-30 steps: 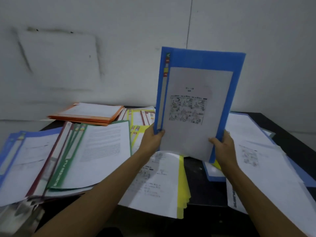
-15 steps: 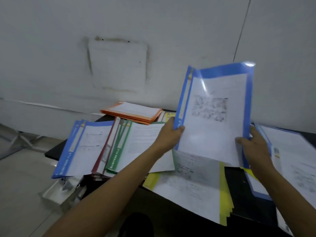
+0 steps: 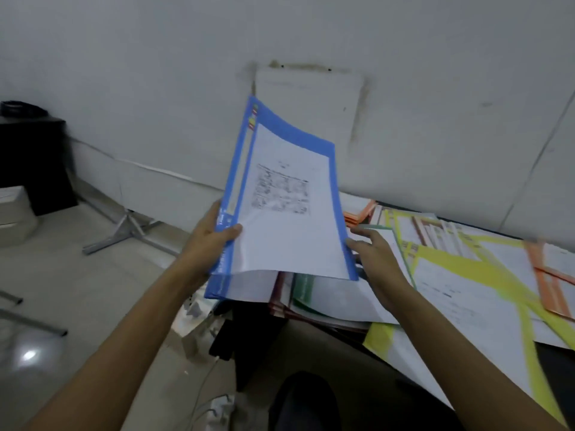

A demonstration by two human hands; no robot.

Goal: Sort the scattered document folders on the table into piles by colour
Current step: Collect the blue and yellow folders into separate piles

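Left hand point(image 3: 211, 241): I grip the blue folder point(image 3: 286, 206) at its lower left corner, thumb pressed across the front by the spine, fingers hidden behind.
Right hand point(image 3: 378, 259): my thumb tip meets the folder's lower right edge and my fingers lie fairly straight beside it. Through the blur I cannot tell whether I am pinching the edge or only touching it.
Blue folder: in the air, top leaning away from me and the sheet bowed, with its lower edge just above the blue pile point(image 3: 217, 286).
Changed in half a second: the folder stood nearly upright over the yellow folders point(image 3: 485, 275), to the right of the green one. It has since travelled left and sunk until it hangs over the blue pile at the table's left end.
Right hand, changed: before, it clasped the right edge. Now the fingers look looser.
Beside the blue pile: dark red folders point(image 3: 280, 298), then a green folder point(image 3: 306, 287) under my right wrist, all where they lay.
Further back: the orange stack point(image 3: 357, 214) shows past the folder's right edge.
Far right: another orange folder point(image 3: 553, 284) lies on the yellow ones.
Table point(image 3: 550, 359): dark, bare at the near right.
View: my head has swung left, so floor and a metal stand foot point(image 3: 124, 231) now fill the left side.
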